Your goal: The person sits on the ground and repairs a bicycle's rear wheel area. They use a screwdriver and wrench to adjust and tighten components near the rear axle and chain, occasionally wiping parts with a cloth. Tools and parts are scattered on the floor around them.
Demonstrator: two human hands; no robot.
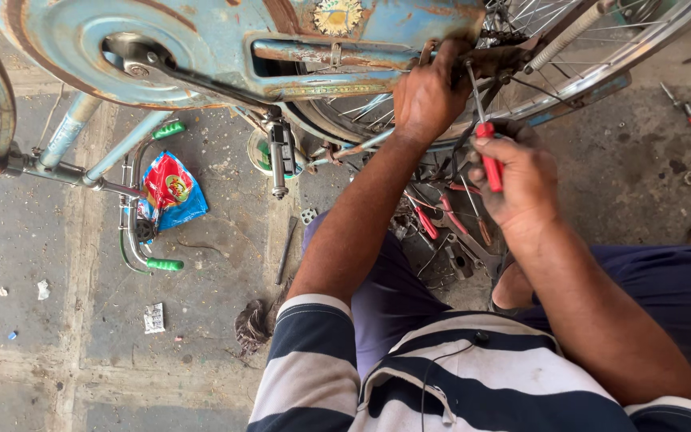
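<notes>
Squatting on stained concrete floor (201, 336), right hand (521, 180) gripping red-handled screwdriver (488, 152).

The chain guard (225, 40) is pale blue, blotched with brown rust, and bears a small yellow badge (337, 14). The frame tubes (69, 132) are the same faded blue. The screwdriver (489, 160) has a red handle; so do the pliers (425, 222) lying below it. The handlebar grips (164, 264) are bright green. A crumpled wrapper (171, 190) shows red and blue with a yellow spot. The shirt (441, 376) is striped navy and white, the shorts (665, 288) dark blue. The floor (81, 352) is grey, stained darker.
</notes>
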